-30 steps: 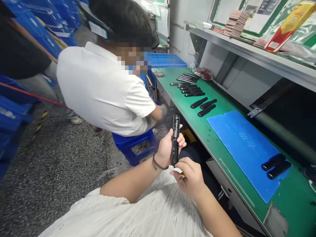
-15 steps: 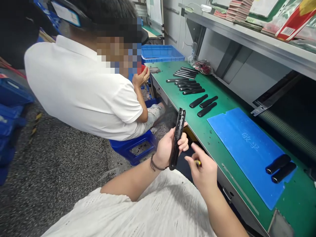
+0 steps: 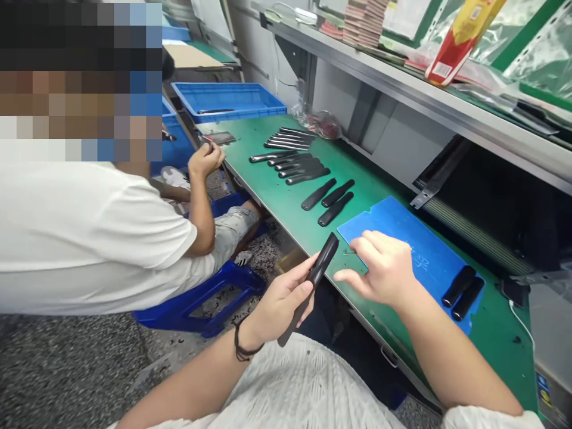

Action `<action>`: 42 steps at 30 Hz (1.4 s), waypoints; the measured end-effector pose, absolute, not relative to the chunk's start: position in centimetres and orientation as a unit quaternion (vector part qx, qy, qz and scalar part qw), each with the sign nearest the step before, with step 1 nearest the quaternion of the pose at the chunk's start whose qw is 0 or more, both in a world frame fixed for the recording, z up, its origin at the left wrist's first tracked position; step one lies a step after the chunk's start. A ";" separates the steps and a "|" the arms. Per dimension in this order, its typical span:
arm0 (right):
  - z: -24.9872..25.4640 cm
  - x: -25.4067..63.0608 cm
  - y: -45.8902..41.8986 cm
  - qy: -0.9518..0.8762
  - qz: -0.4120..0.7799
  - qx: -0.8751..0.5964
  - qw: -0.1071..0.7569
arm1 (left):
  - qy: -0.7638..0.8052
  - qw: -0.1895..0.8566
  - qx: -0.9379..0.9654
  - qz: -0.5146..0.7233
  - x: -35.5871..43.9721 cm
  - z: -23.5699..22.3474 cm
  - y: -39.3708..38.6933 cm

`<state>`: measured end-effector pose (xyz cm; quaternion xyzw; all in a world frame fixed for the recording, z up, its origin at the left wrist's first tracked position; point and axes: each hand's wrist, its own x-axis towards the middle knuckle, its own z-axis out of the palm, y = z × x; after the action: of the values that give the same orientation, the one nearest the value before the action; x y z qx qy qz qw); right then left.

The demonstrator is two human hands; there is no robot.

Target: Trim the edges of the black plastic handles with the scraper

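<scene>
The black handle sits in the left grip, closed around its lower half with the thumb lying along it; it tilts up and away, its upper end just over the front edge of the table and its lower end poking out below the hand. The right grip is open and empty, fingers spread, hovering over the blue mat at the table's near side. Just beside its forefinger lies a thin sliver, too small to identify. Two short black handles lie side by side on the far end of the mat. Farther along the bare green table are three black handles in a loose group, then a row of about five, then a tighter bunch of about five slimmer dark pieces, the exact count hard to tell. A small dark plate lies near the table's far end, beyond which sits one blue tray with a dark strip inside. To the left, a co-worker in a white shirt sits on a blue stool, one hand raised near the table's edge. Stacked booklets stand on the shelf above.
</scene>
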<state>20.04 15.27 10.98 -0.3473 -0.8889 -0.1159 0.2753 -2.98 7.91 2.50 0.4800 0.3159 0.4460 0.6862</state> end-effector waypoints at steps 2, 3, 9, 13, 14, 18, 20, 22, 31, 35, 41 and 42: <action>11.5 20.3 16.7 -0.891 -0.129 -0.340 0.273 | 0.294 0.698 0.487 0.435 -2.3 2.7 8.2; 11.6 20.4 17.3 -0.894 -0.133 -0.332 0.269 | 0.285 0.700 0.492 0.433 -2.0 2.7 8.3; 11.2 21.0 18.4 -0.900 -0.147 -0.318 0.258 | 0.257 0.703 0.472 0.465 -0.8 1.4 8.8; 9.7 20.9 17.5 -0.877 -0.162 -0.351 0.283 | 0.253 0.711 0.431 0.494 0.4 0.6 8.7; 9.3 20.8 17.1 -0.870 -0.162 -0.365 0.289 | 0.257 0.713 0.425 0.495 0.6 0.5 8.6; 8.1 20.7 15.5 -0.852 -0.149 -0.408 0.293 | 0.284 0.715 0.411 0.488 1.4 0.7 8.2; 7.7 20.7 14.6 -0.852 -0.140 -0.413 0.290 | 0.298 0.712 0.409 0.487 1.7 1.2 8.0; 7.5 20.6 13.4 -0.854 -0.129 -0.412 0.291 | 0.304 0.712 0.407 0.485 1.9 1.8 7.7; 7.0 19.6 7.7 -0.853 -0.069 -0.413 0.311 | 0.313 0.706 0.398 0.495 2.6 4.5 6.1; 7.1 19.7 5.2 -0.856 -0.060 -0.416 0.302 | 0.329 0.704 0.385 0.498 2.9 5.3 5.3; 7.1 19.7 1.9 -0.846 -0.076 -0.430 0.307 | 0.333 0.684 0.417 0.497 3.5 6.0 3.8; 7.1 19.7 1.5 -0.844 -0.087 -0.431 0.309 | 0.332 0.684 0.420 0.495 3.6 6.1 3.5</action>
<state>19.74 1.51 7.07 -0.4306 -0.8437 -0.0868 0.3087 3.58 3.53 6.10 0.4204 0.3316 0.4955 0.6840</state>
